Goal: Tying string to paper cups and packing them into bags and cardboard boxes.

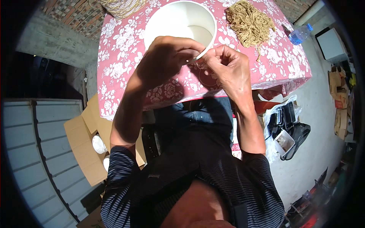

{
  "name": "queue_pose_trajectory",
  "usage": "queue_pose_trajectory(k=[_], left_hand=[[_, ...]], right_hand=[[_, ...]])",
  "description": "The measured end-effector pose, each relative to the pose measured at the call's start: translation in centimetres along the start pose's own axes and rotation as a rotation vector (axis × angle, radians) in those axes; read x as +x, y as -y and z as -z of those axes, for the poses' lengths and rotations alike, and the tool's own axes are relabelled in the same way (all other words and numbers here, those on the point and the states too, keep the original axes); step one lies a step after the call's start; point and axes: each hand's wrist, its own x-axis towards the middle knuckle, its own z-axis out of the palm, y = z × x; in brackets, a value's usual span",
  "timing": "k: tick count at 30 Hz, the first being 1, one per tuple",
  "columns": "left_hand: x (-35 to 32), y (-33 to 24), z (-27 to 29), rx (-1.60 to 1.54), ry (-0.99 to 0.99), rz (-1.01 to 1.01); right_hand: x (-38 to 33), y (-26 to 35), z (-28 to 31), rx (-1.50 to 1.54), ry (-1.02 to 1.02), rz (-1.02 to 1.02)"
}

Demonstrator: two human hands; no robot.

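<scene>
A large white round bucket stands at the table's near middle, its mouth facing up toward me. My left hand arches over the bucket's near rim, in shadow, fingers bent with their tips by the rim. My right hand is just right of the rim, thumb and fingers pinched close to the left fingertips. Whatever lies in either hand is too small or hidden to name. Below the hands, a thin curved strand shows faintly against the tablecloth.
The table wears a pink cloth with white flowers. A tan yarn heap lies right of the bucket, a coiled rope bundle far left. A plastic bottle stands right. An open cardboard box sits left below; bags lie right.
</scene>
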Motion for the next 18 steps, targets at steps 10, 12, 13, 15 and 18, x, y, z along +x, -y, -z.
queue_pose_trajectory(k=[10,12,13,15,18], left_hand=[[0.3,0.0,-1.6,0.163,-0.097,-0.153],[0.4,-0.2,-1.9,0.206,-0.101,-0.154],[0.4,-0.3,-2.1,0.229,-0.123,-0.169],[0.5,-0.3,-2.3,0.253,-0.146,-0.183],[0.4,0.1,-2.5,0.287,-0.203,-0.189]], right_hand=[[-0.6,0.0,-0.2,-0.43,-0.1,0.316],[-0.8,0.2,-0.3,-0.49,-0.134,0.388],[-0.8,0.1,-0.4,-0.49,-0.135,0.388],[-0.9,-0.4,-0.4,-0.479,-0.125,0.41],[-0.6,-1.3,-0.5,-0.38,-0.11,0.324]])
